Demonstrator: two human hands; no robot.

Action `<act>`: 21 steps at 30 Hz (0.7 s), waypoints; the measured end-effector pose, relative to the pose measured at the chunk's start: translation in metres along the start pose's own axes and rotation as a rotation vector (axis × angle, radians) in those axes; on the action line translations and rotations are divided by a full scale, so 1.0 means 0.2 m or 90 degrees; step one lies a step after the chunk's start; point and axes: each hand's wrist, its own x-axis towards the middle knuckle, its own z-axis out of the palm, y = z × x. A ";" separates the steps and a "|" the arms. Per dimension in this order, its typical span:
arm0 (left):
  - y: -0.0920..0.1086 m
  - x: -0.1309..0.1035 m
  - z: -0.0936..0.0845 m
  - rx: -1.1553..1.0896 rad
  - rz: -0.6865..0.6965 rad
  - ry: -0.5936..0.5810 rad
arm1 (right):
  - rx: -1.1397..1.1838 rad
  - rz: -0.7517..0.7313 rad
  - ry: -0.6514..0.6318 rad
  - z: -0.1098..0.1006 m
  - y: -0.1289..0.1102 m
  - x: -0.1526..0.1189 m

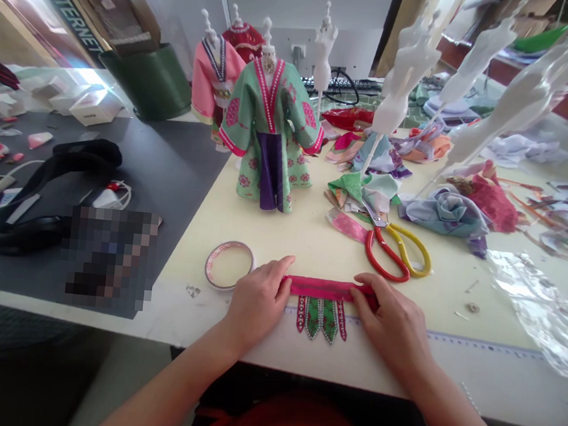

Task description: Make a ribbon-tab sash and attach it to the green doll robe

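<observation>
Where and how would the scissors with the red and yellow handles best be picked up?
Probably by the red loop and yellow loop of the scissors, coming from the near side with the right hand. Both loops face the person, while the blades point away toward the cloth scraps.

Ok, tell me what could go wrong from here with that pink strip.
The left hand and right hand grip the pink strip near its two ends, so an uneven pull might skew it against the pointed green pieces below. The scissors lie just beyond the right hand and could get knocked. The tape roll, close beside the left hand, may be nudged too.
</observation>
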 end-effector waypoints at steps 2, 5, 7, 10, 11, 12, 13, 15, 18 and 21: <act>0.00 0.00 0.00 -0.003 0.000 -0.002 | -0.003 -0.002 0.001 0.00 0.00 0.00; -0.01 0.00 0.00 0.001 0.000 -0.003 | -0.008 -0.001 0.003 0.00 0.00 0.00; -0.01 0.00 0.01 0.010 0.000 -0.004 | -0.015 -0.003 0.005 0.01 0.00 0.00; -0.01 0.00 0.01 0.020 0.001 -0.008 | -0.032 -0.010 0.011 0.01 0.00 0.00; -0.01 0.00 0.01 0.022 0.001 -0.010 | -0.038 -0.014 0.013 0.01 -0.01 0.00; -0.01 0.00 0.02 0.023 0.003 -0.011 | -0.044 -0.018 0.016 0.01 -0.01 0.01; -0.01 0.00 0.02 0.023 0.004 -0.012 | -0.047 -0.022 0.019 0.01 -0.01 0.01; -0.01 0.00 0.02 0.026 0.004 -0.014 | -0.054 -0.027 0.025 0.01 -0.01 0.01; -0.01 0.00 0.02 0.030 0.003 -0.019 | -0.059 -0.027 0.032 0.01 -0.01 0.01; -0.01 0.00 0.01 0.033 0.002 -0.023 | -0.057 -0.023 0.027 0.00 -0.01 0.01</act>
